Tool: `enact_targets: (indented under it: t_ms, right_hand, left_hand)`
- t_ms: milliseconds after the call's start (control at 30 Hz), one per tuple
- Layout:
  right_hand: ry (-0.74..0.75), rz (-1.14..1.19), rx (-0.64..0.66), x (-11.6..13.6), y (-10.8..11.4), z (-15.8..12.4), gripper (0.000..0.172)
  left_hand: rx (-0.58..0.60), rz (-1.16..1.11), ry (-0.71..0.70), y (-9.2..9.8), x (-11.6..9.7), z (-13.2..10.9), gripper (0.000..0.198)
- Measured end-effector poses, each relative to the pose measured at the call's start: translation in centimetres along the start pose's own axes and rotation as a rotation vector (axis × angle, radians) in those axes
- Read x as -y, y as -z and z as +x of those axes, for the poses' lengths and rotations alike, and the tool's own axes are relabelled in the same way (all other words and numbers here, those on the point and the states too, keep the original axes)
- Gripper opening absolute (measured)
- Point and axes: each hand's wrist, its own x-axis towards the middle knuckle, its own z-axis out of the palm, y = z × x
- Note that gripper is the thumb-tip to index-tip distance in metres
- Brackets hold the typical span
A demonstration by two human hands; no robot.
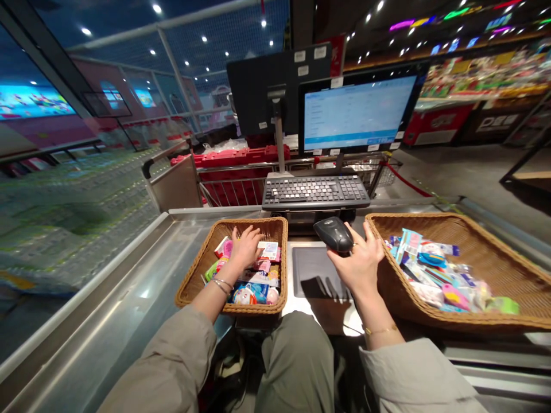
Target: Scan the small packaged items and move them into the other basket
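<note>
My left hand (245,248) is over the smaller wicker basket (183,292), its fingers spread above the colourful packets. Whether its fingertips touch a packet I cannot tell. Under and around it lie pink, blue and green wrapped items, among them a blue-and-white packet (253,293) near the front rim. My right hand (361,258) is closed around a black barcode scanner (334,234), raised over a grey pad (303,272); the scanner's head points left. To its right stands a larger wicker basket (508,252), holding a heap of small packets (434,275).
Behind the baskets are a black keyboard (316,192), a lit monitor (357,112) and another screen (252,92) seen from its back. A metal counter (133,287) extends along the left. Past it are a shopping cart (232,186) and stacked goods (77,212).
</note>
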Motion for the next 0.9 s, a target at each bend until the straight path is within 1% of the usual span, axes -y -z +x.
enact_targets:
  t_ms: [167,233,333,533,733,833,900]
  right_hand:
    - [0.003,-0.014,0.016,0.0,-0.3,-0.1,0.036]
    - [0.005,-0.011,0.013,0.0,-0.3,-0.2,0.037]
    - [0.001,-0.016,0.020,-0.1,-0.3,-0.2,0.038]
    - [-0.001,-0.030,0.025,-0.3,-0.2,-0.3,0.039]
    - [-0.010,-0.020,0.020,-0.6,0.0,-0.3,0.040]
    - [-0.002,-0.027,0.012,-0.7,0.1,-0.2,0.039]
    - [0.000,-0.027,0.007,-0.8,0.2,-0.2,0.039]
  left_hand:
    - [0.118,0.019,-0.030,-0.7,0.0,-0.9,0.036]
    - [0.165,0.036,-0.060,-1.1,0.0,-1.1,0.034]
    - [0.206,0.072,-0.112,-1.8,0.0,-1.3,0.030]
    - [0.233,0.115,-0.174,-3.1,-0.6,-1.6,0.020]
    - [0.248,0.147,-0.173,-3.1,-1.5,-1.7,0.023]
    - [0.248,0.150,-0.179,-3.1,-1.5,-1.6,0.023]
    - [0.252,0.142,-0.191,-3.1,-1.4,-1.5,0.019]
